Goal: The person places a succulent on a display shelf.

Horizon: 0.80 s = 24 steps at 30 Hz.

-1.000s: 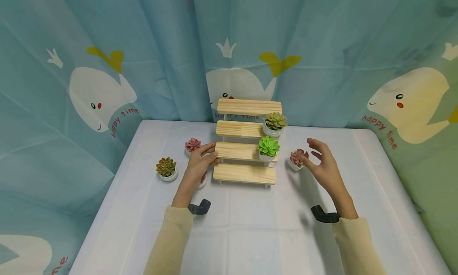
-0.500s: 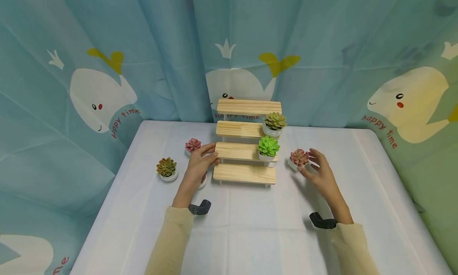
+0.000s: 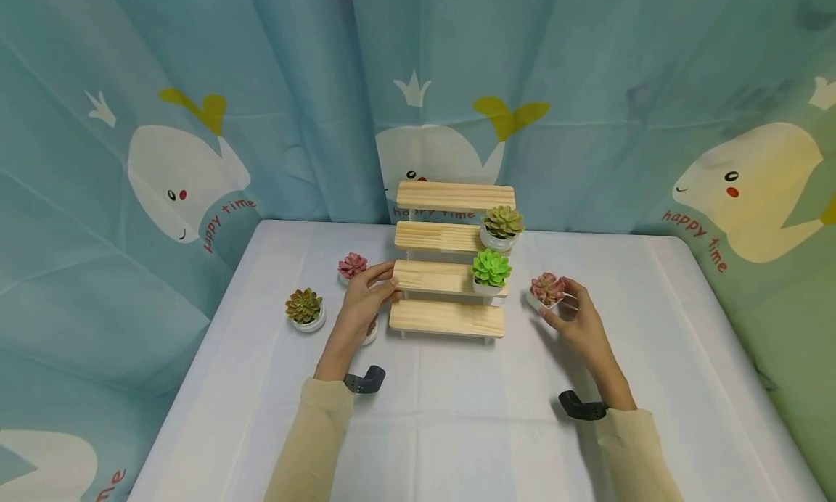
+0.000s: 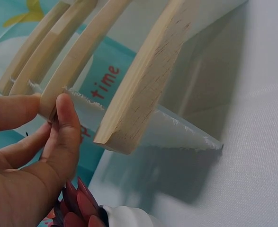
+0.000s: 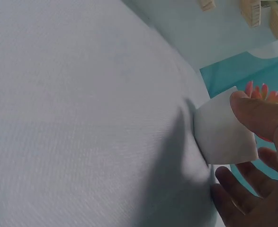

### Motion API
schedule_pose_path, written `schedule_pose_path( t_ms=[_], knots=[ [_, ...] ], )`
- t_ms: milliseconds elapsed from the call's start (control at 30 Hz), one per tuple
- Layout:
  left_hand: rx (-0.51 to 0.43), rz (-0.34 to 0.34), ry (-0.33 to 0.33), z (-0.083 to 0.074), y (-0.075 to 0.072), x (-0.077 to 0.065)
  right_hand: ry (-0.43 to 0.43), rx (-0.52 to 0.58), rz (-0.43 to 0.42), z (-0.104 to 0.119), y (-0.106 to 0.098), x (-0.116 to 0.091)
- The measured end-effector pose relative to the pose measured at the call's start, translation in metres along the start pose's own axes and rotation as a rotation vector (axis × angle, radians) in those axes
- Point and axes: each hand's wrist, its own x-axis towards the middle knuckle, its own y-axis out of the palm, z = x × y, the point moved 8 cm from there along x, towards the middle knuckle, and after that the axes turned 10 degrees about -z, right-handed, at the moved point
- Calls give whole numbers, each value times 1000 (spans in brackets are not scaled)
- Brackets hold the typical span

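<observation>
Right hand (image 3: 581, 328), moved in within the last second, now grasps the white-potted pink succulent (image 3: 547, 289) at right; left hand (image 3: 361, 304) pinches the four-tier wooden stand (image 3: 446, 318) at its left edge; both engaged.

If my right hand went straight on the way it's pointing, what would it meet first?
Most likely the white pot your right hand curls around, though finger contact is hard to judge.

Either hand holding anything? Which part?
Left hand: wooden stand, pinched at the left end of its second-lowest board. Right hand: thumb at the pot of a pink succulent; grip unclear.
</observation>
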Motion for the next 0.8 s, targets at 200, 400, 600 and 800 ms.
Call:
schedule_pose_path(
  t_ms=[200, 400, 600, 800],
  knots=[
    [-5, -6, 7, -2, 0, -1, 6, -30, -26, -4, 2, 1],
    [-15, 1, 10, -2, 1, -1, 14, -60, -47, -6, 2, 1],
    [-21, 5, 16, -1, 1, 0, 16, -63, -30, -5, 0, 2],
    [-11, 3, 25, -1, 1, 0, 18, -44, 9, -4, 0, 6]
  ],
)
